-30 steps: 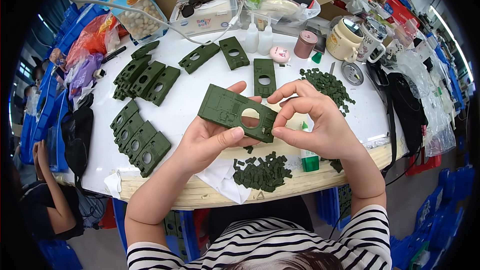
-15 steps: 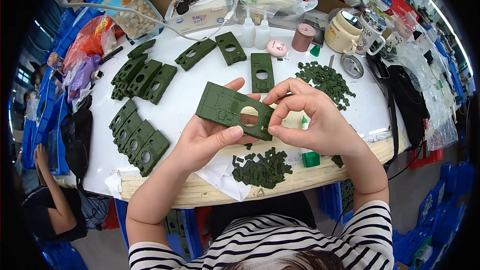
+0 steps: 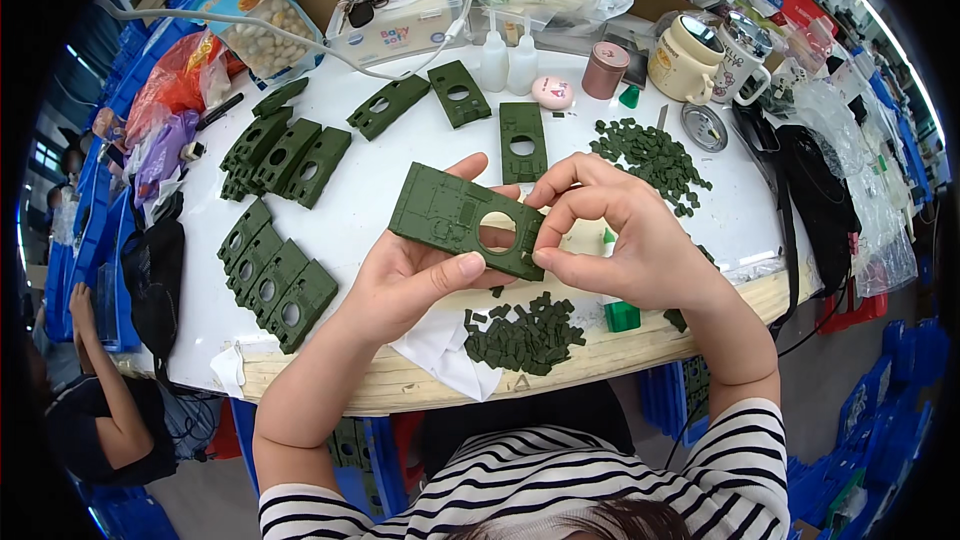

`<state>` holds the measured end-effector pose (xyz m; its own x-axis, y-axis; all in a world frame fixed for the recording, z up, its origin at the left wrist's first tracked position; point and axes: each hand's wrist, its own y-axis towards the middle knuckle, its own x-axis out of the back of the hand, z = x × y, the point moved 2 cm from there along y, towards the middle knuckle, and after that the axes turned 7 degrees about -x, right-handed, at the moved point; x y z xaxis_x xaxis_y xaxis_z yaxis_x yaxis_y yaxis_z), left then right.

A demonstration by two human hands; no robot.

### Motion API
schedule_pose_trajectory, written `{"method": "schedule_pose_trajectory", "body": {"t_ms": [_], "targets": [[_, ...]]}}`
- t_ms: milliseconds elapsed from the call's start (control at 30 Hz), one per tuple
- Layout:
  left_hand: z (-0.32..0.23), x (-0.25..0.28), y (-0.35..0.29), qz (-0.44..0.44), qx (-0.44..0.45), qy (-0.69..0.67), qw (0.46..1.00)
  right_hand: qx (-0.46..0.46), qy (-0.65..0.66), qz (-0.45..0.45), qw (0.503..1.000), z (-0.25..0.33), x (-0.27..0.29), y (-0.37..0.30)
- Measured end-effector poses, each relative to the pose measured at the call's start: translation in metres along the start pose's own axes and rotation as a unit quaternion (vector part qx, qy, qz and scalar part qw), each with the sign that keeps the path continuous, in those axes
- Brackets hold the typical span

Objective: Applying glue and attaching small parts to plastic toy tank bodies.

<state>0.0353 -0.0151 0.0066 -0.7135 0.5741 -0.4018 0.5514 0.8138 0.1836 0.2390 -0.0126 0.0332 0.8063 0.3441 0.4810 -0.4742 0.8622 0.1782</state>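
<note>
My left hand (image 3: pixel 405 285) holds a dark green plastic model tank hull (image 3: pixel 432 208) above the table, thumb on top and fingers beneath. The hull is tilted and has a round hole near its right end. At that end, my right hand (image 3: pixel 625 235) grips the edge with curled thumb and fingers; whether a small piece is also between them is hidden. Below the hull lies a pile of small dark green plastic pieces (image 3: pixel 523 335). A green-and-white glue bottle (image 3: pixel 622 316) stands partly hidden under my right hand. Another hull (image 3: pixel 523 130) lies just beyond the held one.
More hulls lie in stacked rows at the left (image 3: pixel 290 312) and back. A second pile of small pieces (image 3: pixel 650 158) is at the right. Two white squeeze bottles (image 3: pixel 494 62), mugs (image 3: pixel 686 60) and a clear plastic box (image 3: pixel 395 25) line the back. Another person's arm (image 3: pixel 100 360) is at far left.
The view has shifted very slightly. Both hands keep the same hold on the hull, with barely any movement. At far left, the other person's hand has moved a little.
</note>
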Motion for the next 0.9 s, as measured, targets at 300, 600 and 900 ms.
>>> {"method": "schedule_pose_trajectory", "body": {"t_ms": [300,600,900], "targets": [[0.0004,-0.0002,0.0000,-0.001,-0.002,0.003,1.000,0.010,-0.001,-0.012,1.000,-0.0008,-0.0015,-0.0001],[0.0011,0.0004,-0.0004,-0.003,-0.004,0.010,1.000,0.039,-0.021,-0.018,0.999,-0.0002,-0.0028,0.0001],[0.0005,0.0010,-0.0008,-0.002,0.001,0.013,1.000,0.059,-0.026,-0.031,0.997,0.0036,-0.0036,-0.0006]]}}
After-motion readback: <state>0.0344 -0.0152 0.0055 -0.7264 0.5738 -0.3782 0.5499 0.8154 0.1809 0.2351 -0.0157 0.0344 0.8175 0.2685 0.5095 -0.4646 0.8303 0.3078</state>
